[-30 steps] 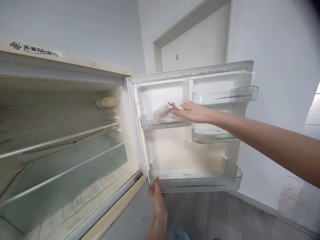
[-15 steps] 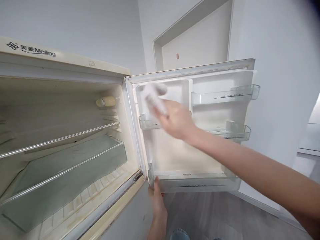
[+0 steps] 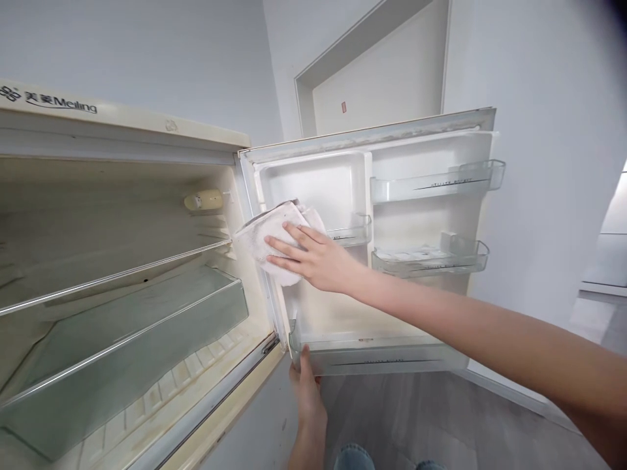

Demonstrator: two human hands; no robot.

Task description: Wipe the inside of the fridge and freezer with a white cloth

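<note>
A folded white cloth (image 3: 279, 238) lies against the hinge-side edge of the open fridge door (image 3: 353, 307), over the left end of a clear door shelf. My right hand (image 3: 318, 258) presses on the cloth and keeps hold of it, fingers spread across its face; the thumb is hidden. At the door's lower hinge corner, my left hand (image 3: 307, 391) grips the bottom edge, with the thumb up against the clear bottom shelf (image 3: 392, 359) and the other fingers mostly hidden beneath.
To the left is the fridge interior, with a glass shelf (image 3: 117, 271), a clear drawer (image 3: 147, 352) and a lamp cover (image 3: 203, 200). More clear shelves (image 3: 435, 183) line the door's right side. A recessed wall niche (image 3: 382, 72) is behind the door. Grey floor (image 3: 392, 418) shows below.
My right hand has moved the cloth down and left, from the upper door panel to the hinge-side edge, and its fingers have spread out. My left hand stays at the door's lower corner.
</note>
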